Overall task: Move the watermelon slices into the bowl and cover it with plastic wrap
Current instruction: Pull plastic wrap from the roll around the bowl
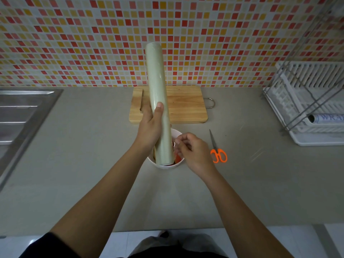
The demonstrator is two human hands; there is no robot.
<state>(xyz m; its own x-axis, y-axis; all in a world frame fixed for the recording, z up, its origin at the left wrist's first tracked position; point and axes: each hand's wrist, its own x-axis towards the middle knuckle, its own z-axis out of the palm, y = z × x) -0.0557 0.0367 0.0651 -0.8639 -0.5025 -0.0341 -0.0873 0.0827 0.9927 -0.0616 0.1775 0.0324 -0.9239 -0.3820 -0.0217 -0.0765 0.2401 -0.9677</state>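
1. While the left hand grips the plastic wrap roll round its lower half, thumb laid up the front, the roll stands tilted over the bowl, its low end above the near rim.
2. The right hand is just right of the roll with its fingertips curled in at the film; I cannot tell whether they have pinched a loose edge or only feel for one.
3. Watermelon slices show red inside the white bowl, which sits on the counter near the cutting board, so the covering step looks to be what is left.
4. I judge the roll light and stiff, easy to hold by the core, but the film thin, clingy and quick to fold on itself; it is best pinched at a corner of the free edge and drawn out flat.
5. Orange-handled scissors lie to the right of the bowl, handy for cutting.
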